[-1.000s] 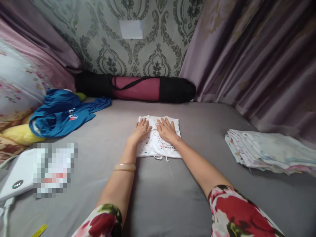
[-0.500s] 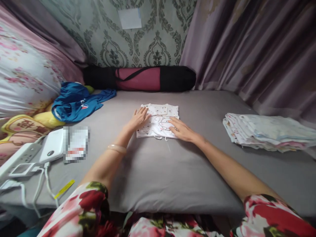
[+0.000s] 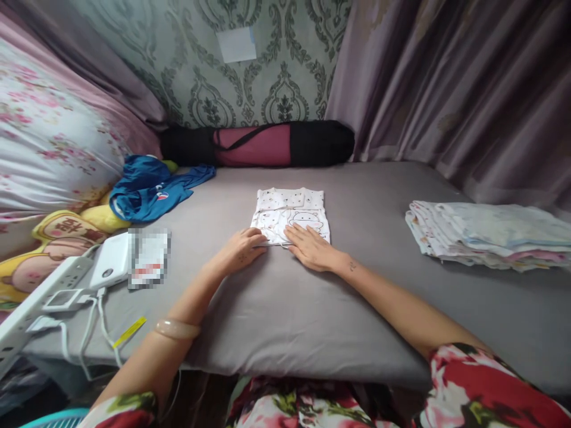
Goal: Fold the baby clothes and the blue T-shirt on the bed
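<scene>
A folded white baby garment [image 3: 281, 202] lies flat on the grey sheet in front of me, printed with small dots and a cartoon animal outline. My left hand [image 3: 243, 249] is at its near left corner, fingers bent together over the edge and thumb on the near side, closed on the cloth. Stretched out flat, my right hand [image 3: 310, 246] presses the near middle part and covers some of the print. Short white ties show at the near edge between the hands.
To the right is a stack of folded baby clothes [image 3: 482, 235]. A black and maroon roll bag [image 3: 259, 144] lies along the wall. At left are a blue garment [image 3: 156, 187], a yellow cushion [image 3: 66, 232], a power bank [image 3: 111, 260] and a power strip [image 3: 49, 303] with cables.
My left hand has moved toward me, from the garment's upper left to its near corner. The right hand has slid left and nearer, uncovering the animal print. The view has shifted slightly.
</scene>
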Tool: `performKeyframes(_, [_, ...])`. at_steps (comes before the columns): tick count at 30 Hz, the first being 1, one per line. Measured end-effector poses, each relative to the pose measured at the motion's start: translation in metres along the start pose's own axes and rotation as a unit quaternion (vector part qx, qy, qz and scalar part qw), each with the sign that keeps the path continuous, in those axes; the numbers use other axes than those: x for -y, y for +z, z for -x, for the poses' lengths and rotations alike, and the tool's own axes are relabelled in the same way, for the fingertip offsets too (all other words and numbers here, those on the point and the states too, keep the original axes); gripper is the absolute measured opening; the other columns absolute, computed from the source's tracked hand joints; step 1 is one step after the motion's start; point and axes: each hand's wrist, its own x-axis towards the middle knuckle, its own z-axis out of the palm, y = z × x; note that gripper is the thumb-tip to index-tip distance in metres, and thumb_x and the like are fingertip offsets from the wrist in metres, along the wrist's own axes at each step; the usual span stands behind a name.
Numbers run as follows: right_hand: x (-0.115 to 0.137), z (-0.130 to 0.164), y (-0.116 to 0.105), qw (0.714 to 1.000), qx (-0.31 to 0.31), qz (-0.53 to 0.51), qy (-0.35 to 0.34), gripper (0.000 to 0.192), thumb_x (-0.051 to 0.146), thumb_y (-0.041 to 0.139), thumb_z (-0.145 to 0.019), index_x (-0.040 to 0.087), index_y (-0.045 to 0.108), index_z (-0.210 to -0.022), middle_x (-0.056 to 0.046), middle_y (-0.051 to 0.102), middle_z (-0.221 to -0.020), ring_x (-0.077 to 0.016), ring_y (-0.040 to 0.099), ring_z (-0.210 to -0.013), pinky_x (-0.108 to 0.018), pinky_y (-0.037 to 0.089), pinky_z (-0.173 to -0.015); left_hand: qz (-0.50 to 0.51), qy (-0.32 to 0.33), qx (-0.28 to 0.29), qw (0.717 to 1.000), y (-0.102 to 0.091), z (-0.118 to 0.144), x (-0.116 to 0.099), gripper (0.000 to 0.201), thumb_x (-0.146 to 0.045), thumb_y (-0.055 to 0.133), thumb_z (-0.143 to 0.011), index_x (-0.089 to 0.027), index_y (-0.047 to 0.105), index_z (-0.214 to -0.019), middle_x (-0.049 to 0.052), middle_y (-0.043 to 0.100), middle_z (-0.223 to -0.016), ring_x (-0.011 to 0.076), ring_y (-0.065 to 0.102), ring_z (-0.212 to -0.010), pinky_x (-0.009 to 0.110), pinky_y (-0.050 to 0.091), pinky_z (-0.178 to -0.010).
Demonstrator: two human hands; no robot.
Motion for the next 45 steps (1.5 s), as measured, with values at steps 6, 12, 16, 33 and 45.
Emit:
performKeyframes(6, [0.001,-0.008,-0.003,0.999,0.01,-0.032,-0.011,0.055,0.041,0.021,-0.102,0.017,0.036,-0.149,-0.008,0.028,-0.157,-0.0244,0.018,-0.146,-0.049,0.016,-0.119,-0.036,0.01,0.005,0.999,-0.002,0.01,0.002,0.028,-0.032,0.04,-0.099,-0.02,0.061,-0.112,0.009,0.062,-0.108,0.0211,0.057,-0.098,0.035,0.047,-0.088])
performKeyframes(12, [-0.021,0.023,-0.007,0.995,-0.089,0.015,-0.049,0.037,0.029,0.038,-0.1,0.019,0.057,-0.13,-0.011,0.052,-0.14,-0.0243,0.043,-0.132,-0.043,0.036,-0.109,-0.048,0.02,0.041,0.998,-0.01,0.009,-0.001,0.03,-0.024,0.033,-0.1,-0.019,0.063,-0.103,0.009,0.063,-0.104,0.0199,0.057,-0.097,0.03,0.047,-0.08])
performKeyframes(16, [-0.024,0.037,-0.008,0.993,-0.09,0.062,-0.037,0.027,0.021,0.044,-0.097,0.018,0.062,-0.116,-0.013,0.06,-0.124,-0.0249,0.054,-0.116,-0.039,0.047,-0.095,-0.069,0.03,0.073,0.995,-0.018,-0.002,-0.007,0.03,-0.019,0.035,-0.096,-0.018,0.063,-0.087,0.009,0.062,-0.093,0.0202,0.057,-0.091,0.029,0.046,-0.073])
performKeyframes(33, [-0.046,0.04,-0.007,0.991,-0.128,0.043,0.0,0.049,0.002,0.039,-0.083,0.015,0.055,-0.127,-0.014,0.059,-0.126,-0.0246,0.052,-0.117,-0.04,0.046,-0.098,0.1,-0.185,-0.034,0.977,-0.029,-0.028,-0.011,0.014,-0.023,0.046,-0.081,-0.019,0.059,-0.083,-0.004,0.054,-0.056,0.0113,0.051,-0.052,0.022,0.039,-0.057])
performKeyframes(45, [-0.041,0.034,-0.012,0.982,-0.132,0.129,0.033,0.061,-0.003,0.036,-0.083,0.021,0.05,-0.137,-0.011,0.057,-0.13,-0.0227,0.054,-0.117,-0.038,0.047,-0.097,-0.008,-0.047,-0.06,0.997,0.001,-0.018,0.01,0.022,-0.021,0.046,-0.087,-0.021,0.066,-0.099,0.008,0.065,-0.101,0.0215,0.059,-0.092,0.034,0.048,-0.082])
